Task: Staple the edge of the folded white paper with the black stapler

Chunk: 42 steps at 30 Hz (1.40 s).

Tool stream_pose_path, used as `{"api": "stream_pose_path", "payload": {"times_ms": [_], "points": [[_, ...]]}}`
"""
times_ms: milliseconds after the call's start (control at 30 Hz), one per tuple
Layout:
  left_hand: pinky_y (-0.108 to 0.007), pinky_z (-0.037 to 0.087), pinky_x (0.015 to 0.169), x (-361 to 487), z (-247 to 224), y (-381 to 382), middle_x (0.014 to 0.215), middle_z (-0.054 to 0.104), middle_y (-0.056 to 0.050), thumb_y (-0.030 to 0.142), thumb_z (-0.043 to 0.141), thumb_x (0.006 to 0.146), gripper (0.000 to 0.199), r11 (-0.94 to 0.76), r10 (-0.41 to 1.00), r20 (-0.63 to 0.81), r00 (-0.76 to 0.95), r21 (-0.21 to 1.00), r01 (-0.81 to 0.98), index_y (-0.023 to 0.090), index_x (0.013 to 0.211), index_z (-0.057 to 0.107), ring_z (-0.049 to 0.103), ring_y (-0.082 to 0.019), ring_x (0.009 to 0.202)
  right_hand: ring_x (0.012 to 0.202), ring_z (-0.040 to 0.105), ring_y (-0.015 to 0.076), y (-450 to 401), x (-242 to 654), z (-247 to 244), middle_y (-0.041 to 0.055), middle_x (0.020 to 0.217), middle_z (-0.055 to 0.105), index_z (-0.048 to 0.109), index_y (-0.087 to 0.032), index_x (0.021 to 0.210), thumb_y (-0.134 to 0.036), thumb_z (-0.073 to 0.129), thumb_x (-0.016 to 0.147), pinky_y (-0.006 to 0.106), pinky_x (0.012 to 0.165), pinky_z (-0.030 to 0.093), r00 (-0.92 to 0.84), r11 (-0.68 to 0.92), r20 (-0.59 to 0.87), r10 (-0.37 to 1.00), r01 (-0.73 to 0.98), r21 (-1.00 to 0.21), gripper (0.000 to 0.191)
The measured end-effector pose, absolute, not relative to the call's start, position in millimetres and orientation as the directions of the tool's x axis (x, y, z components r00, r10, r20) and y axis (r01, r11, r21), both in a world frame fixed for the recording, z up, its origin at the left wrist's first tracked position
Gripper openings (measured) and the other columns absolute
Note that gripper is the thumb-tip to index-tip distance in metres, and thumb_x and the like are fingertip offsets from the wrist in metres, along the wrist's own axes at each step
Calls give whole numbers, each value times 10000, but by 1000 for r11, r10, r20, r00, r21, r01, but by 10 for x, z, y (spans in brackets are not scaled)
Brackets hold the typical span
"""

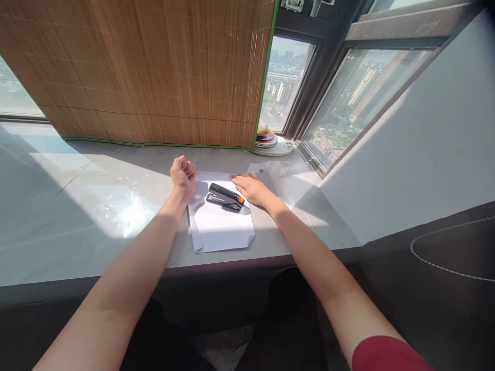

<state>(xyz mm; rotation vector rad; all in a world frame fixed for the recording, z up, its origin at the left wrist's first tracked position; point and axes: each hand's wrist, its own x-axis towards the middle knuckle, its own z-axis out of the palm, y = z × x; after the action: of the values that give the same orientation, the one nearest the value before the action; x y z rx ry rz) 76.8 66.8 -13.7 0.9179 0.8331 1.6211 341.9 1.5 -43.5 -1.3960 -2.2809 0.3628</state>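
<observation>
A stack of white paper lies on the pale window ledge, one lower corner curled. On top of it rests a black stapler with an orange part at its right end. My left hand is closed in a fist at the upper left corner of the paper; nothing can be made out inside it. At the upper right edge of the paper my right hand lies flat, palm down, fingers stretched toward the left, beside the stapler and not on it.
A bamboo blind hangs behind the ledge. Stacked plates stand in the back corner by the window. Clear plastic lies right of the paper. A white wall rises on the right, with a bead chain hanging low.
</observation>
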Motion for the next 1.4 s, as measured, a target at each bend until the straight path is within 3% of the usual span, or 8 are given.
{"api": "stream_pose_path", "payload": {"times_ms": [233,467,600,767,867,967,1133,1400], "points": [[-308,191,557,753,-129,664,699,142,48,667,643,831,642,-202,973,145,-180,913,-355,241,764,167,165,-131,595,1602,471,285,-42,3464,-477,42,1694,537,615,-273,1581,-300,311,1139,616,1410,136,-400,431,170,901,871,-235,537],[-312,195,566,753,-121,681,710,155,46,636,636,862,605,-187,976,130,-172,910,-370,254,759,178,177,-130,603,1573,510,266,-274,3812,-381,19,1704,524,580,-294,1617,-336,290,1147,580,1423,40,-351,367,108,930,898,-241,553],[-325,178,565,754,-132,691,707,154,47,575,620,904,562,-186,978,132,-159,898,-398,261,764,174,161,-129,602,1533,557,279,-450,4159,-301,-4,1710,512,591,-323,1608,-337,322,1137,596,1420,62,-326,329,55,944,912,-246,542],[-322,138,552,773,-139,689,694,137,51,532,654,838,598,-192,980,149,-129,876,-443,244,764,135,129,-125,595,1614,447,310,-568,4249,-320,29,1699,532,644,-305,1558,-253,401,1096,637,1410,89,-232,245,87,969,948,-204,525],[-315,134,555,782,-136,680,692,131,53,515,674,819,620,-203,979,166,-121,870,-449,239,768,121,122,-124,596,1610,450,289,-530,4043,-420,83,1707,518,635,-254,1563,-243,406,1093,564,1398,233,-200,241,164,966,926,-291,523],[-316,140,557,784,-127,670,691,133,51,505,675,824,622,-197,980,162,-117,875,-442,238,783,115,125,-126,598,1648,390,277,-455,3864,-503,107,1766,426,523,-222,1662,-213,436,1071,485,1355,358,-267,290,114,957,882,-370,597],[-339,143,557,791,-114,670,688,147,43,463,641,847,558,-170,983,128,-130,902,-398,248,772,132,134,-134,597,1702,266,262,-446,3984,-409,23,1826,290,474,-289,1698,-204,471,1040,505,1380,309,-433,389,-37,901,841,-377,663],[-338,135,564,812,-119,688,687,228,24,578,668,842,601,-129,989,87,-122,907,-400,245,734,180,169,-138,589,1702,266,275,-592,4648,-94,-28,1809,315,476,-325,1694,-319,664,934,517,1411,226,-543,406,-147,827,757,-512,783]]}}
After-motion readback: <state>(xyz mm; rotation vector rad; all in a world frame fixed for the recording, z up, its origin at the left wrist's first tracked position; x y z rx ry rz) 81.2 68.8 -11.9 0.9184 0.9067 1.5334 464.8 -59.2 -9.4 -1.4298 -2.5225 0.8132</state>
